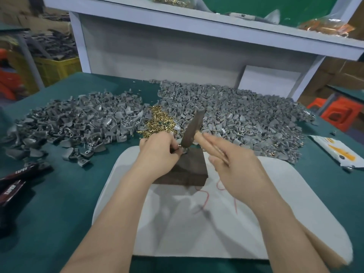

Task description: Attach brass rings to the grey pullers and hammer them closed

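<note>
A small grey puller [184, 150] is held on the far top corner of a dark block [189, 170]. It is pinched by the left hand [157, 152], whose fingers and thumb are curled tightly around it. Whether a ring is on it cannot be told.

A hammer [194, 128] is gripped by its wooden handle in the right hand [236, 168], with two fingers laid long along the handle. The dark hammer head is tilted up and away, its lower end just beside the puller. Blur hides whether the two are touching.

The block is set at the far edge of a white pad [197, 243], which lies on a green table [49, 203]. Open pad surface is left in front of the block, crossed only by a loose red thread [204, 196].

Behind the block the room is crowded. A heap of brass rings [157, 123] is found just beyond the left hand. It is flanked by a wide pile of grey pullers [69, 123] on the left and a second pile of them on the right. Bare table is seen at both near sides.

Both forearms are stretched forward from the bottom edge and angled inward to meet at the block, with the backs of both hands turned upward.
</note>
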The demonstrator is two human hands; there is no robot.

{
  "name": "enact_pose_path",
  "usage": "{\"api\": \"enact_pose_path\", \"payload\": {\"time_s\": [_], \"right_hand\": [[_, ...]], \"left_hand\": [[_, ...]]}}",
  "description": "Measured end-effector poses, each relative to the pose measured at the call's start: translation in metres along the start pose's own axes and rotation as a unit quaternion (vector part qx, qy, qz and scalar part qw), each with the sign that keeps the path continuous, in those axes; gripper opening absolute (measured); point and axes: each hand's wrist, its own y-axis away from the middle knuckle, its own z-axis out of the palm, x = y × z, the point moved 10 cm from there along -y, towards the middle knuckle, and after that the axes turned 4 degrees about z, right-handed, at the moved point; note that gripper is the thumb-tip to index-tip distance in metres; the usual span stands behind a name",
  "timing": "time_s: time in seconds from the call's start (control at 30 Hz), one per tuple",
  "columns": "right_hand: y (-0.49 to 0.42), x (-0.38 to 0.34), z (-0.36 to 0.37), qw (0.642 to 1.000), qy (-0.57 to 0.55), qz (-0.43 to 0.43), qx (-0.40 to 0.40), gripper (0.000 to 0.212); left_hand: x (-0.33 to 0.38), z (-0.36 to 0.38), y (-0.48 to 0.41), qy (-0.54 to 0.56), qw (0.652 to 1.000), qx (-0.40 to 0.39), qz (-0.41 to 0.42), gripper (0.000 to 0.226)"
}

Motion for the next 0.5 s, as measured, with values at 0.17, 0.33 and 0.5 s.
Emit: {"api": "enact_pose_path", "payload": {"time_s": [0.17, 0.33, 0.5], "right_hand": [[-0.015, 0.039, -0.012, 0.987, -0.101, 0.086, 0.093, 0.048], [-0.037, 0.074, 0.043, 0.969, -0.142, 0.195, -0.045, 0.031], [-0.042, 0.072, 0.045, 0.983, 0.059, 0.168, -0.043, 0.035]], "left_hand": [[0.002, 0.001, -0.001, -0.017, 1.0, -0.008, 0.007, 0.017], [0.004, 0.0, -0.002, -0.013, 1.0, -0.001, 0.022, 0.015], [0.0, -0.002, -0.005, 0.021, 0.999, 0.024, 0.02, 0.005]]}}
